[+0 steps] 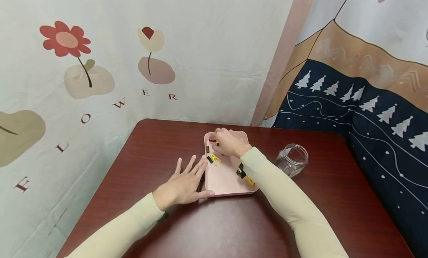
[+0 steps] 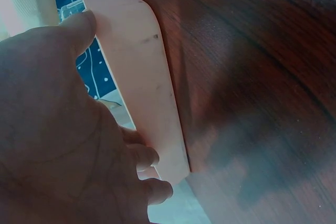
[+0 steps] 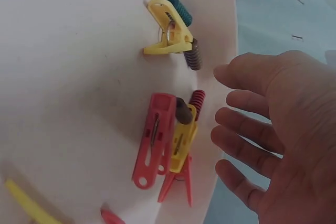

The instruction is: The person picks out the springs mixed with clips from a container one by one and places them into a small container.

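Observation:
A pink tray (image 1: 224,180) lies on the table. My left hand (image 1: 182,187) rests at its left side with fingers spread, the thumb near the front corner; the left wrist view shows fingertips over the rim. Above the tray's far left part is my right hand (image 1: 230,142), holding nothing, its fingers loosely bent. Beside it in the right wrist view, a red clothespin (image 3: 163,103) leans against a yellow clothespin (image 3: 185,134), with another red clothespin (image 3: 167,187) below. Higher up lie a yellow clothespin (image 3: 163,49), a green coil (image 3: 181,11) and a brown coil (image 3: 193,56).
A clear glass jar (image 1: 292,159) without a lid stands right of the tray, beside my right forearm. A yellow piece (image 1: 249,180) lies in the tray's front right, partly behind the sleeve. Printed cloths (image 1: 217,64) hang behind the dark red table (image 1: 160,139).

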Demonstrator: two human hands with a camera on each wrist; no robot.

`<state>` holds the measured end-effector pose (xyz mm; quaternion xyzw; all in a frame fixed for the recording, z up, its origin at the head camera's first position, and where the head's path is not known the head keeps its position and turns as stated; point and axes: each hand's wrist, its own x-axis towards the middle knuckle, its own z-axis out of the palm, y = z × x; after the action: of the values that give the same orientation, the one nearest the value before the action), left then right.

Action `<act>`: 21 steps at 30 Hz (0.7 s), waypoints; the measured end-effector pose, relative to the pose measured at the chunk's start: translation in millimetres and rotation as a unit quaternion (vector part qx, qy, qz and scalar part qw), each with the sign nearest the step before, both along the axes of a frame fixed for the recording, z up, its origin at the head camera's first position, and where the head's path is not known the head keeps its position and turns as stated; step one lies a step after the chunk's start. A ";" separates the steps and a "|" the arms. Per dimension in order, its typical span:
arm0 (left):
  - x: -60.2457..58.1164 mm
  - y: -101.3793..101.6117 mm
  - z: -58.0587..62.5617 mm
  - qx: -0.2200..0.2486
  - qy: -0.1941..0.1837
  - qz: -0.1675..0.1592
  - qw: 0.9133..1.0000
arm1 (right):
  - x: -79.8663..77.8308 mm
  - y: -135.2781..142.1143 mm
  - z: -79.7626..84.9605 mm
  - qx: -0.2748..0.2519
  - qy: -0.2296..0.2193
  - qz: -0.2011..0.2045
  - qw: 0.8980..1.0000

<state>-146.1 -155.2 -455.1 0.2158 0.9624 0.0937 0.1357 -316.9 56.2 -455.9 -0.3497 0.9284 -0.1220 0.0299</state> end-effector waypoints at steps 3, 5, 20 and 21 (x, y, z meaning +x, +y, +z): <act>-0.1 0.0 0.4 0.001 -0.001 0.000 1.000 | -4.2 -3.8 -3.8 0.010 0.005 -0.001 1.000; -0.5 0.0 0.6 0.001 -0.001 -0.001 1.000 | -6.3 -5.8 -5.9 0.019 0.014 -0.003 1.000; -0.8 -3.6 -0.9 0.002 0.001 -0.006 1.000 | -6.8 -19.4 -16.7 0.001 0.033 -0.009 0.999; -0.8 -3.7 -1.2 0.004 0.001 -0.006 1.000 | -7.4 -20.4 -17.4 0.004 0.033 -0.010 0.999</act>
<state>-146.9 -158.9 -456.3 0.2221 0.9608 0.0963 0.1349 -324.2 35.9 -473.3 -0.3443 0.9328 -0.1068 -0.0009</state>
